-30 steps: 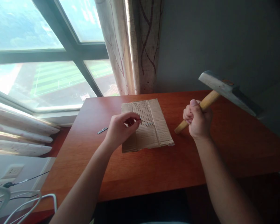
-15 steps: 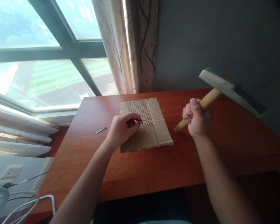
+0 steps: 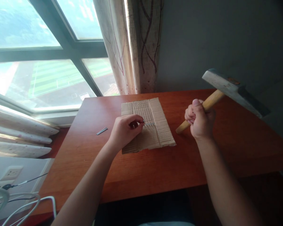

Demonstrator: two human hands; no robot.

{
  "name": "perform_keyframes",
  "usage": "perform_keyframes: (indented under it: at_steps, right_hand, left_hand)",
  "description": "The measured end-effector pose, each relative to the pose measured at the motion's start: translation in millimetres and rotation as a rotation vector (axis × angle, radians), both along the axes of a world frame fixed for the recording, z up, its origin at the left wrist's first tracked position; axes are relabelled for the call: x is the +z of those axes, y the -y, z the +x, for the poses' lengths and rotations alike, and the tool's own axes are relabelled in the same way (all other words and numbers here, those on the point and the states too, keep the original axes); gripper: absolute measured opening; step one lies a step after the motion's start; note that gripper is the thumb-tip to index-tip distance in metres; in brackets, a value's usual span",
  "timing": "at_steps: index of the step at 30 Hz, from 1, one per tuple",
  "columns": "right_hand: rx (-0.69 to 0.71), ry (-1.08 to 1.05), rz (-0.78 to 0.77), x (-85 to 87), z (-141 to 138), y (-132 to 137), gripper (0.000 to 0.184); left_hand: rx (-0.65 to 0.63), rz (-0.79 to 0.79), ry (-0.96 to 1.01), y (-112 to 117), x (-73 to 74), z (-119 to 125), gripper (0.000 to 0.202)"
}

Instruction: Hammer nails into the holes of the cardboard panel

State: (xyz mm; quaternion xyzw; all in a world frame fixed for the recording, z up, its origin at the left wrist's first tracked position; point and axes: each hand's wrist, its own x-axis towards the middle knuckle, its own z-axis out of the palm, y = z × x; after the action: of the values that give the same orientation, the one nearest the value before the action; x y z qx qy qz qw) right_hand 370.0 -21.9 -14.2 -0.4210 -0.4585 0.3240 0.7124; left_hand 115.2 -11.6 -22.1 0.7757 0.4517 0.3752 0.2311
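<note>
My right hand (image 3: 200, 121) is wrapped round the wooden handle of a hammer (image 3: 213, 99), its metal head raised above the table on the right. My left hand (image 3: 127, 128) rests over a flat piece of cardboard (image 3: 165, 130), thumb and forefinger pinched on a small dark nail (image 3: 143, 121), of which only the tip end shows. Beneath the fingers, the cardboard carries a grid of small holes (image 3: 142, 110), with a row of shiny nail heads along its near edge. A few loose nails (image 3: 102, 131) lie together on the table left of my left hand.
The reddish-brown wooden table (image 3: 155, 175) holds the cardboard. Behind it hang a patterned curtain (image 3: 136, 62) and a grey wall. A window fills the left side. White cables (image 3: 49, 201) and a wall socket (image 3: 13, 172) sit at lower left.
Hardly anything differs. Both hands, the hammer and the cardboard keep nearly the same places, apart from very slight shifts.
</note>
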Motion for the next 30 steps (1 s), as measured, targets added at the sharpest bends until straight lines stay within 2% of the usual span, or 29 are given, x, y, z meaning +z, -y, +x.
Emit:
perform_keyframes:
  at_steps: [6,10,14,19,25,30]
  right_hand:
    - [0.010,0.001,-0.001,-1.1,-0.5,-1.0,0.057]
    - [0.037,0.113,-0.057,1.2,-1.8,2.6,0.059]
    - [0.130,0.348,-0.245,7.2,1.1,18.9,0.051]
    - [0.262,0.794,-0.426,19.5,6.0,36.3,0.040]
    - [0.288,1.218,-0.403,39.7,-0.6,33.4,0.044]
    - [0.276,1.313,-0.339,58.4,-11.8,34.6,0.044]
  left_hand:
    - [0.003,0.020,0.000,1.2,-2.4,2.2,0.006]
    - [-0.006,0.013,0.029,-0.5,-5.6,1.8,0.006]
    - [-0.028,0.005,0.081,-2.4,-9.7,0.4,0.005]
    - [-0.028,0.013,0.091,-1.9,-12.6,0.1,0.005]
    - [-0.018,0.011,0.085,0.1,-12.4,0.1,0.007]
    - [-0.016,0.026,0.064,0.7,-13.0,-0.2,0.008]
